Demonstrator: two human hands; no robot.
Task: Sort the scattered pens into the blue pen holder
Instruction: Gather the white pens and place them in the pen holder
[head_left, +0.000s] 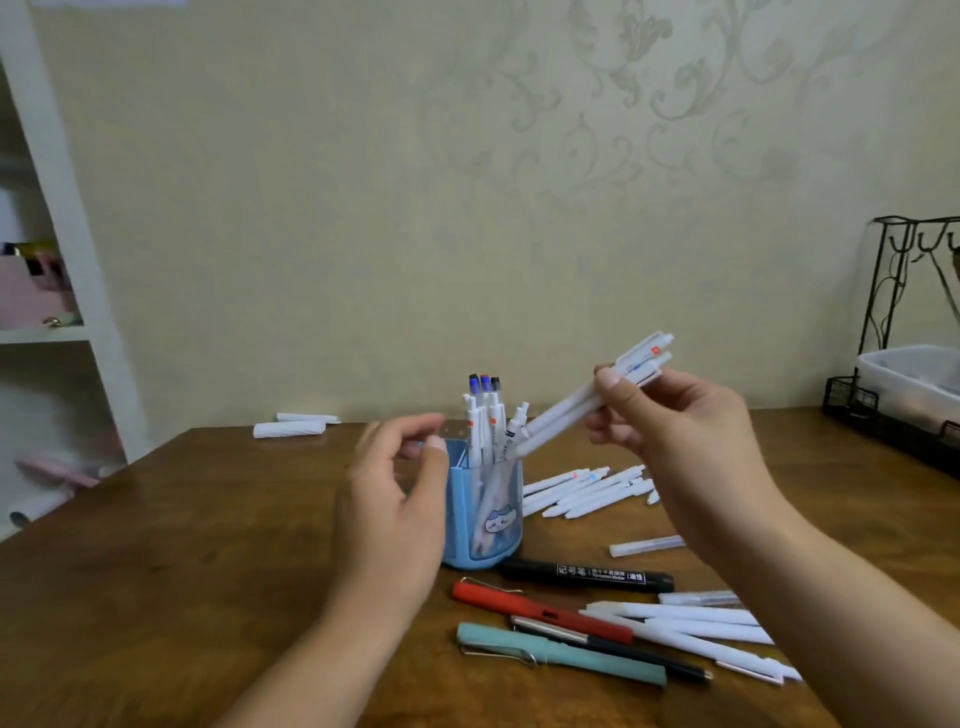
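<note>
- My right hand (670, 415) pinches a bundle of white plastic pens (587, 405), tips at the rim of the blue plastic pen holder (483, 514).
- My left hand (395, 499) hovers open and empty beside the holder, on the brown wooden table (208, 545).

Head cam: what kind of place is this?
Likely a home room: patterned wallpaper, a wooden table against it, a white shelf unit at left holding pink items.
</note>
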